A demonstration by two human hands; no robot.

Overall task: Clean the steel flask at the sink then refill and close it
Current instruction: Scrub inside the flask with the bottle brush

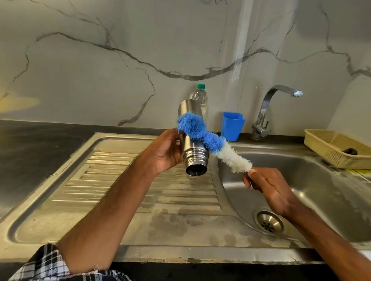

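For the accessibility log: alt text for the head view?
Over a steel sink, the left hand holds a capless cylindrical steel flask, mouth toward the camera, while the right hand grips a blue-and-white bristle bottle brush across the flask's outside. A blue plastic cup and clear plastic bottle stand behind.

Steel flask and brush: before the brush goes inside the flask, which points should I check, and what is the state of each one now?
1. Left hand grips the steel flask: ok.
2. Flask mouth open, no lid on it: ok.
3. Right hand holds the brush by its handle end: ok.
4. Brush tip lined up with the mouth: not ok, the bristles lie across the flask's outside.
5. Water running from the tap: not ok, no stream shows.
6. Inside of the flask free of dirt: cannot tell, it is dark.
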